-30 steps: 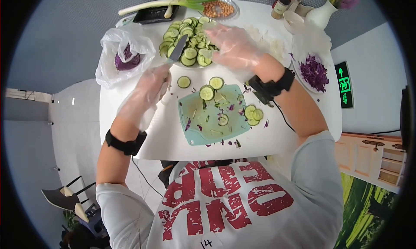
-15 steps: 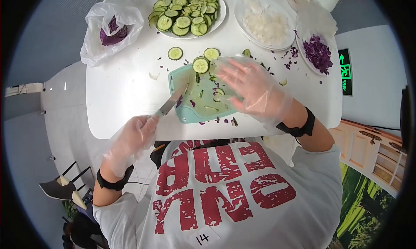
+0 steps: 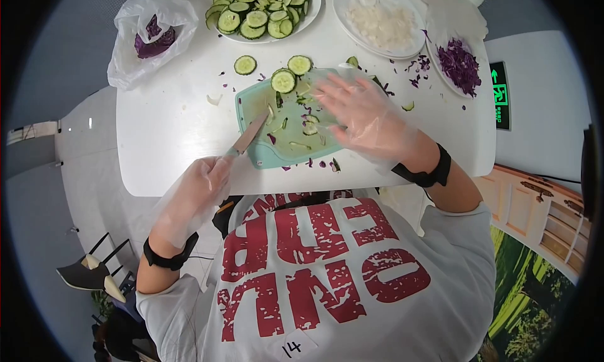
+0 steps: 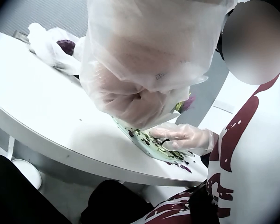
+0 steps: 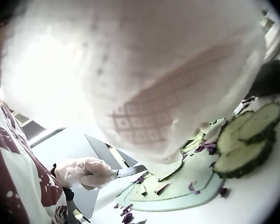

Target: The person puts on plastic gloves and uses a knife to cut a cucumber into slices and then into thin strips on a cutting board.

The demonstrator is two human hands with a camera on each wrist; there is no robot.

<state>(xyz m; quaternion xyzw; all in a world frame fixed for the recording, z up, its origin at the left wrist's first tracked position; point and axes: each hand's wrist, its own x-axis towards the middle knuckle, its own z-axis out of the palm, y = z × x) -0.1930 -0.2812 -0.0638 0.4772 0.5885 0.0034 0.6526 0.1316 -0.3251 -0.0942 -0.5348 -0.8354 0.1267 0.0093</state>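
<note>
My gloved left hand (image 3: 204, 182) grips a knife (image 3: 253, 132) by its handle, its blade slanting over the left part of the light-green cutting board (image 3: 267, 157). In the right wrist view the knife blade (image 5: 130, 171) reaches the board's edge. My gloved right hand (image 3: 371, 115) lies over the right part of the board with fingers spread. Two cucumber slices (image 3: 283, 81) overlap the board's far edge, and another slice (image 3: 245, 65) rests on the table beyond it. Scraps of cucumber and purple cabbage litter the board. Stacked cucumber slices (image 5: 247, 140) near my right hand are hidden in the head view.
Along the far side stand a plate of sliced cucumber (image 3: 258, 16), a plate of white pieces (image 3: 380, 25) and a plate of shredded purple cabbage (image 3: 459, 66). A plastic bag (image 3: 129, 60) with purple cabbage sits far left. The white table's (image 3: 157, 154) near edge is by my body.
Both hands have come back from the cucumber plate to the board. The knife now slants over the board's left part, and my right hand has moved down onto its right part.
</note>
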